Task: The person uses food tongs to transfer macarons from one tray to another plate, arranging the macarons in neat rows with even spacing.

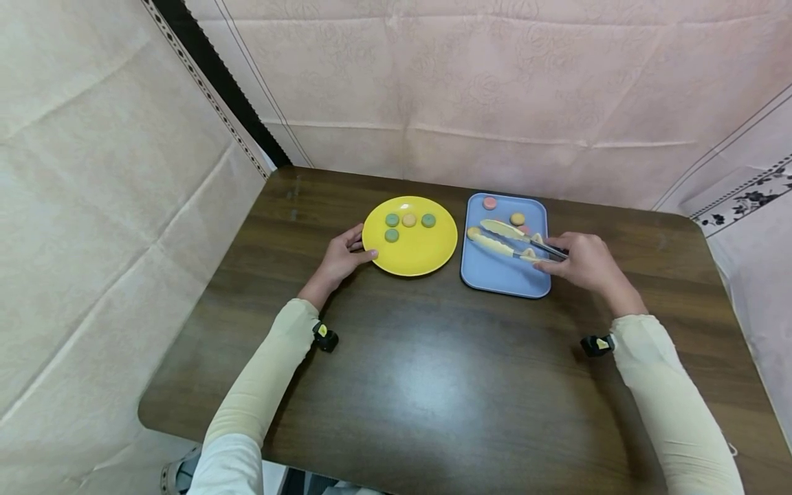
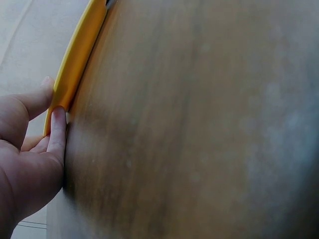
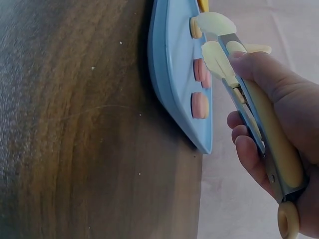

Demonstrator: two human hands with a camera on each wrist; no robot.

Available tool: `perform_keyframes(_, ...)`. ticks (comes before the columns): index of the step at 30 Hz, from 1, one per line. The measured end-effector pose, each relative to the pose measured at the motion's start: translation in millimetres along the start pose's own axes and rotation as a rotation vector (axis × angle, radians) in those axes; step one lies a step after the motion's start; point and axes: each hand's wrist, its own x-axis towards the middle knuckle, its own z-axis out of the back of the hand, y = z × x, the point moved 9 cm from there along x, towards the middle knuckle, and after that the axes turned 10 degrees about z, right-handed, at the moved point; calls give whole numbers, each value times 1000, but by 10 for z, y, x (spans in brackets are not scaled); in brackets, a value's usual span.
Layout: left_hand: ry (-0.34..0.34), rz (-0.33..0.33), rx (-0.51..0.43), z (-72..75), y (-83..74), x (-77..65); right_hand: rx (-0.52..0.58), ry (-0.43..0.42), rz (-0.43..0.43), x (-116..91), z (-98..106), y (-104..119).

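Four macarons (image 1: 409,220) on one plate (image 1: 421,251), one pair of tongs (image 1: 509,231)

Curtained-off work nook, room type unclear: pale patterned cloth (image 1: 495,82) around wood-grain table (image 1: 433,392).

dark wood-grain table (image 1: 371,405) beside pale, creased cloth hangings (image 1: 495,82)

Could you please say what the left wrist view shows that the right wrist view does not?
Only left wrist: the left hand, gripping the edge of the yellow plate. Only right wrist: the right hand holding tongs, plus the blue tray and its round pink and yellow pieces. Both: the brown table, pale cloth, and probably the plate, a mere yellow sliver in the right wrist view.
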Motion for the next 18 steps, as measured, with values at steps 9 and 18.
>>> perform_keyframes(9,-15,-23,4,9,-12,-9,-15,26,7,34,-41,-26)
perform_keyframes(18,-4,-15,6,-3,-15,-26,-5,57,-7,72,-110,-36)
